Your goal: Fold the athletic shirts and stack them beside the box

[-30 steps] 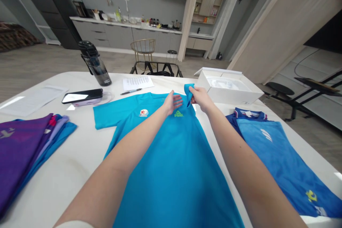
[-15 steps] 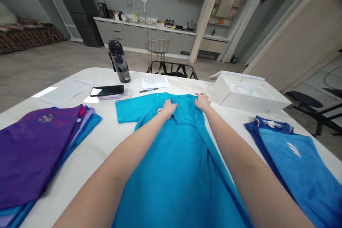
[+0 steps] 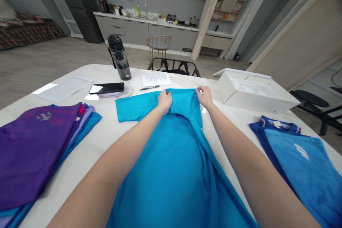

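Note:
A turquoise t-shirt (image 3: 171,156) lies spread lengthwise on the white table (image 3: 88,149) in front of me. Its right side is folded in over the chest. My left hand (image 3: 164,100) is closed on the shirt's top edge near the collar. My right hand (image 3: 204,96) pinches the same edge at the right shoulder. Both hands lift the fabric a little, so it bunches between them. The left sleeve (image 3: 130,108) still lies flat, sticking out to the left.
A pile of purple and blue shirts (image 3: 34,146) lies at the left, a blue jersey (image 3: 301,171) at the right. An open white box (image 3: 253,92), a dark water bottle (image 3: 119,58), a phone (image 3: 107,88), a pen (image 3: 149,87) and papers (image 3: 156,78) sit at the far side.
My right hand folded the right sleeve in over the chest and laid it down. Both hands then moved to the shirt's top edge and closed on it.

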Tool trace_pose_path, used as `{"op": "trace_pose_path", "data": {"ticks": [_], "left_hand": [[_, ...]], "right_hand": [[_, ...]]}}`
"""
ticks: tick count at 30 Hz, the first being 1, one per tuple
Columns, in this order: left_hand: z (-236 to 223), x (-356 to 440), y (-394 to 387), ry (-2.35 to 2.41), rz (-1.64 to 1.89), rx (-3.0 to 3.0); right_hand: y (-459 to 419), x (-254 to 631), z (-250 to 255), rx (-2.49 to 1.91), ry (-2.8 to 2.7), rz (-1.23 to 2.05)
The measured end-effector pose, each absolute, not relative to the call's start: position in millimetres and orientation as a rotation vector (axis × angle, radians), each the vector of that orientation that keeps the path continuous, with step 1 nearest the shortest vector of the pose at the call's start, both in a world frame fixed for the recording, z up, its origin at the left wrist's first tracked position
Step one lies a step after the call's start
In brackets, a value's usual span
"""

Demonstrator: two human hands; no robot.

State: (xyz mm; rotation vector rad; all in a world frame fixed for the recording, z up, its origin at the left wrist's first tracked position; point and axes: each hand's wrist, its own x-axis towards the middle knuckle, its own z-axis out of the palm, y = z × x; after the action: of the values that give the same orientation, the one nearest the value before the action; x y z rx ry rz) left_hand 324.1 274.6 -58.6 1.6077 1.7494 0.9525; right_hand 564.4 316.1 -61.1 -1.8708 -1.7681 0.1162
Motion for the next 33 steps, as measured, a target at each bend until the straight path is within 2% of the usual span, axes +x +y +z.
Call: {"op": "trace_pose_path", "data": {"ticks": [5, 9, 11, 14, 20, 27, 33], "left_hand": [[-71, 294, 275, 1.908, 0.815, 1.611], [-76, 291, 255, 1.994, 0.823, 1.948], [-76, 295, 242, 1.870, 0.791, 2.268], [-79, 303, 226, 1.553, 0.564, 2.565], [-97, 310, 211, 1.474, 0.236, 2.476], [-101, 308, 208, 1.497, 0.257, 2.550], [-104, 308, 206, 1.505, 0.296, 2.541]], "right_hand": [[315, 537, -79, -1.976, -1.804, 0.141], [308, 529, -92, -2.017, -1.901, 0.120], [301, 530, -93, -1.989, -1.956, 0.086], [284, 530, -89, -1.941, -2.043, 0.076], [227, 531, -91, -1.945, -2.217, 0.225], [175, 538, -91, -2.014, -2.252, 0.273], [110, 538, -80, -1.857, -2.205, 0.236]]}}
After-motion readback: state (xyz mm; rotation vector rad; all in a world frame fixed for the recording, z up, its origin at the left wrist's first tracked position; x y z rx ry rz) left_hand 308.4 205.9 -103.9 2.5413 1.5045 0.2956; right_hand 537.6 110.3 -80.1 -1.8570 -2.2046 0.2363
